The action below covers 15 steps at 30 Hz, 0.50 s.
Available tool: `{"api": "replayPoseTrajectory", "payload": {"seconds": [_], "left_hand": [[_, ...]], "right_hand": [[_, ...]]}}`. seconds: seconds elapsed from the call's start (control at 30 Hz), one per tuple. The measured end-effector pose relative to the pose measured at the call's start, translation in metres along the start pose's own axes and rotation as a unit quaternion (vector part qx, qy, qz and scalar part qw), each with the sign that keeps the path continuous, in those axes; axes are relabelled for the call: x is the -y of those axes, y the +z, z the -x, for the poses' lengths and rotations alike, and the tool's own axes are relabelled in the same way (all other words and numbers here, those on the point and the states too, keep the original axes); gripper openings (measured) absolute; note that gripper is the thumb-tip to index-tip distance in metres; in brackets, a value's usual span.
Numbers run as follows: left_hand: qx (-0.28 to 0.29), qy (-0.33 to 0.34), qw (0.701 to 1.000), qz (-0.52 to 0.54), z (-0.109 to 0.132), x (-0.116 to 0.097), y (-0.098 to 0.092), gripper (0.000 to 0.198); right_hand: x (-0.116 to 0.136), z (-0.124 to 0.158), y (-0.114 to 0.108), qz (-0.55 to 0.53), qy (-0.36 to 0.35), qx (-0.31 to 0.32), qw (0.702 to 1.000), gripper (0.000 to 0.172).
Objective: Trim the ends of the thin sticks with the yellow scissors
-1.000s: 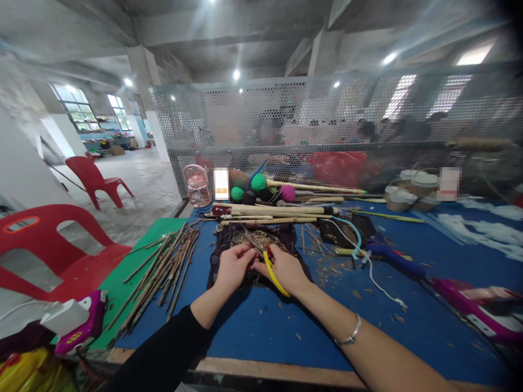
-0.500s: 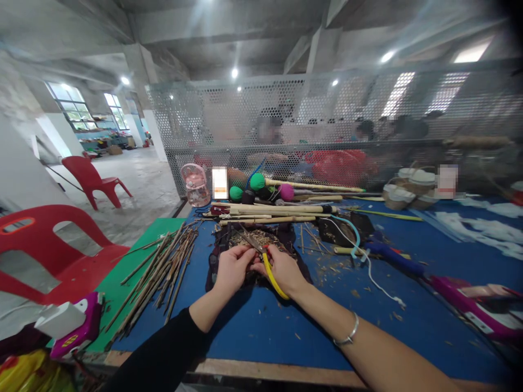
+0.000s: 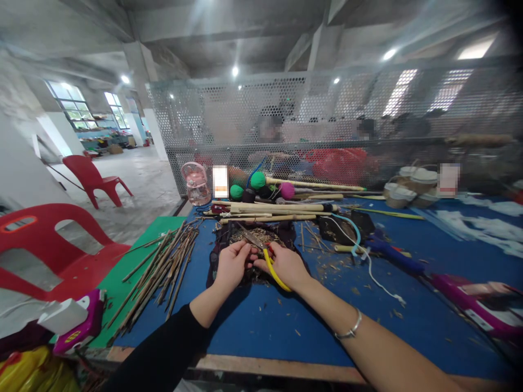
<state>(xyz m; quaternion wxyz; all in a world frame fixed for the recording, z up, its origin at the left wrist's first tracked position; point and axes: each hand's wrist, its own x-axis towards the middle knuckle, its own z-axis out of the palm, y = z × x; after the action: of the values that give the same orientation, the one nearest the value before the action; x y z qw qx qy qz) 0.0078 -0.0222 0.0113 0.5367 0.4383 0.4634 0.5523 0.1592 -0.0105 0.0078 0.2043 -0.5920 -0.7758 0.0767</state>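
Note:
My right hand is closed round yellow-handled scissors, whose blades point up and to the left. Close beside it, my left hand has its fingers pinched together; whatever is between them is too small to make out. Both hands are over a dark cloth that bears a heap of small stem clippings. A bundle of thin brown sticks lies to the left of the cloth.
Pale sticks and green yarn balls lie behind the cloth. A purple and blue tool with a cable is at the right. A purple power strip sits at the left edge, near a red chair.
My hands stay nearly in place over the cloth. My left fingers have shifted slightly, and the gap between the two hands looks a little wider.

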Motion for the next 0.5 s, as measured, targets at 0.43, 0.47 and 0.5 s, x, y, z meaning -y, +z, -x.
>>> {"api": "replayPoseTrajectory", "payload": {"seconds": [0.43, 0.47, 0.5], "left_hand": [[-0.012, 0.003, 1.000, -0.011, 0.0007, -0.0013, 0.0020, 0.029], [-0.011, 0.006, 1.000, -0.011, 0.0006, -0.0006, 0.0018, 0.028], [-0.008, 0.010, 1.000, -0.008, 0.0004, 0.0002, 0.0015, 0.027]], "right_hand": [[0.0046, 0.0012, -0.0007, -0.024, 0.005, 0.003, 1.000, 0.037], [0.0047, 0.0015, -0.0001, -0.023, 0.006, 0.001, 1.000, 0.037], [0.0048, 0.0018, 0.0005, -0.020, 0.006, -0.001, 1.000, 0.038]]}}
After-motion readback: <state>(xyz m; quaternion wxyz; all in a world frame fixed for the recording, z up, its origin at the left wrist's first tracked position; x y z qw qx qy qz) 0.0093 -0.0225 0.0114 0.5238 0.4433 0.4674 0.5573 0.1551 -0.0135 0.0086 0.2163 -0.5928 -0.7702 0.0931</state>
